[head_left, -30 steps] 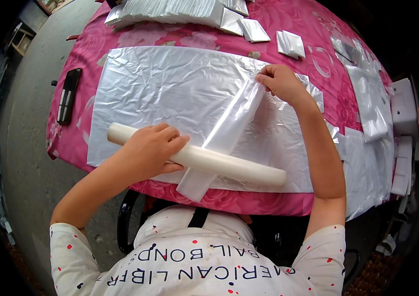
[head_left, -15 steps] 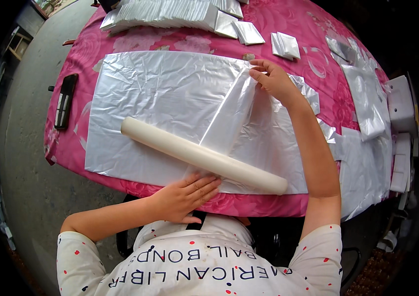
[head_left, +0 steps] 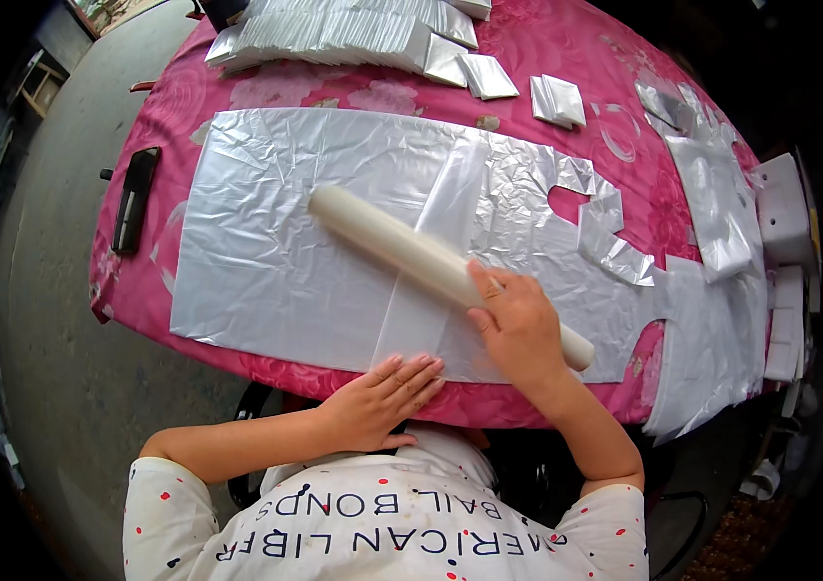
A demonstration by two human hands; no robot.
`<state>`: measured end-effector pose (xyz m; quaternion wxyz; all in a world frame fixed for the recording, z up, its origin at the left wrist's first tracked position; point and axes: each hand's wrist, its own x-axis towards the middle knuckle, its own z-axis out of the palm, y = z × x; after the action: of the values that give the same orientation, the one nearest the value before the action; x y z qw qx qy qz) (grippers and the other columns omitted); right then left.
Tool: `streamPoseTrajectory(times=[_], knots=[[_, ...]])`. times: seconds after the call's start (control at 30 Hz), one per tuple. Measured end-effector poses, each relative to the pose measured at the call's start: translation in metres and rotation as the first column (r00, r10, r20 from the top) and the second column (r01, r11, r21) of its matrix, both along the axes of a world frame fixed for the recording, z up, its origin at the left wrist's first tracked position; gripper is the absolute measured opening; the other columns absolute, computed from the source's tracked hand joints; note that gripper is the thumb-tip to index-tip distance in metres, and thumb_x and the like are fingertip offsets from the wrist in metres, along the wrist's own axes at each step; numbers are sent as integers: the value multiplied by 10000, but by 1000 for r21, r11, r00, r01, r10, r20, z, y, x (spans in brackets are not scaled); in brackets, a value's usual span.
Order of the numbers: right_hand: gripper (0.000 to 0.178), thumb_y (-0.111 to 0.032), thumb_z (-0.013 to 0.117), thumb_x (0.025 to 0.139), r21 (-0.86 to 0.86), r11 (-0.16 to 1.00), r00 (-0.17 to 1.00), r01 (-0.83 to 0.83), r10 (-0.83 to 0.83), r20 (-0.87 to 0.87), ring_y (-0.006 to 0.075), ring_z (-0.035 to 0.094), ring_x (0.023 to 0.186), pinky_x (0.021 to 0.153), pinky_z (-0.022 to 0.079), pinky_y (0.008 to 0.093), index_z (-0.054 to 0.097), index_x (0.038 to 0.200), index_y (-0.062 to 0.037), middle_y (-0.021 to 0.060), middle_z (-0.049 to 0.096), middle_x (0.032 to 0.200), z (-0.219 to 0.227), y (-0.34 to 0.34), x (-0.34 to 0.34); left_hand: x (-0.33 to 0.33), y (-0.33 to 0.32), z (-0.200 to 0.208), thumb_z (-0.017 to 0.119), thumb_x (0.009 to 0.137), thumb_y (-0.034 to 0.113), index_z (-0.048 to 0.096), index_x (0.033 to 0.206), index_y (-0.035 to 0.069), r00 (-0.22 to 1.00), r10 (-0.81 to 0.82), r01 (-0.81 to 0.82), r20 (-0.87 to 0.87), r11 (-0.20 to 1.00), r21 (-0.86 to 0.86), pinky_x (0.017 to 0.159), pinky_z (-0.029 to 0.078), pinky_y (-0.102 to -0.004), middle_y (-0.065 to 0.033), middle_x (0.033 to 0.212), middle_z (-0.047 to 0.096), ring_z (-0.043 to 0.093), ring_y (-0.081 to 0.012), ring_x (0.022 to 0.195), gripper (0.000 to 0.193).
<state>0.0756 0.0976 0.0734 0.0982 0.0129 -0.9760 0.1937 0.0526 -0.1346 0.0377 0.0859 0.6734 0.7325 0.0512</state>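
A large sheet of thin, shiny white plastic, shaped like a disposable apron, lies flat across the table before me. Its right end has a curved cut-out and loop-like strips. A narrow lengthwise fold crosses its middle from far to near. My right hand is closed around a smooth cream-white roller, gripping it towards its near right end. The roller slants over the sheet; its far end is blurred, and whether it touches the plastic I cannot tell. At the near edge, my left hand rests flat on the foot of the fold, fingers stretched.
A pink flowered cloth covers the table. Rows of folded plastic packets stand at the back, with a few loose packets beside them. A black phone lies left. More plastic sheets and white boxes are on the right.
My right hand has let go of the sheet's far edge, come nearer and taken hold of the roller. The roller has shifted right and away. My left hand stays at the near edge.
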Motion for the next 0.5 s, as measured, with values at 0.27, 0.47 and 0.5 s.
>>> streamPoseTrajectory(times=[0.27,0.47,0.5], knots=[[494,-107,609,798,82,882,886,463,-458,-72,296,520,998,866,421,360,492,1278,-96,120,566,1108,3,110,12,-27,-4,10,502,823,509,277,1383,-1,963,-84,46,257,987,151,1105,122,-427,-142,1468,235,191,-254,1373,790],[525,-61,668,674,-90,995,999,-41,38,-34,287,526,975,864,410,390,560,1187,-87,90,581,1087,14,27,19,-26,0,1,527,799,370,282,1386,22,990,-106,105,90,994,15,1114,139,-412,-126,1463,248,199,-234,1370,726],[514,-62,665,672,-88,989,993,-115,113,-27,279,523,991,887,397,407,567,1176,-98,84,577,1101,12,12,19,-19,2,-2,497,815,336,294,1382,28,996,-89,89,6,996,20,1112,147,-414,-126,1453,267,217,-233,1363,677]])
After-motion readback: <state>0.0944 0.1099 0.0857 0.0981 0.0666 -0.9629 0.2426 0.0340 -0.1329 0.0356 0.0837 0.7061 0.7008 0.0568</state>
